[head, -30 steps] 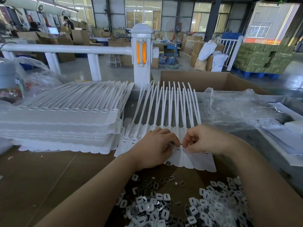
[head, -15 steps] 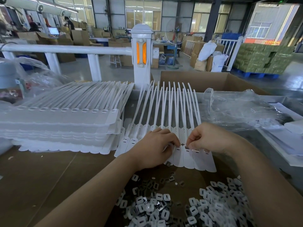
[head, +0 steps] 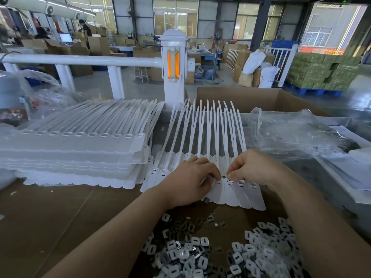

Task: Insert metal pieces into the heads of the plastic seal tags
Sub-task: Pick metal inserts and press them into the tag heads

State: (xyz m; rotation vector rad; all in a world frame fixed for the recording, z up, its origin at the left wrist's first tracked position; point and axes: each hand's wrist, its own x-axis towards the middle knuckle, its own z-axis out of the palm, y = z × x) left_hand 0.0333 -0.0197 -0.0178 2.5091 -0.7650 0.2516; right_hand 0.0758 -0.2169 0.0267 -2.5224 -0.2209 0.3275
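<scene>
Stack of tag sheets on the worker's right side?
No, the stack of tag sheets lies left of both hands, beside the tag strip.

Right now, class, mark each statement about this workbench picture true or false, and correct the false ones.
1. Both hands work at the fanned row of seal tags. True.
2. The loose metal pieces lie beyond the tags. False: they lie nearer the person.
3. A stack of tag sheets sits left of the row. True.
4. The left hand is reaching into the cardboard box. False: it rests on the tags.
5. The right hand lies flat. False: its fingers are curled at a tag head.
</scene>
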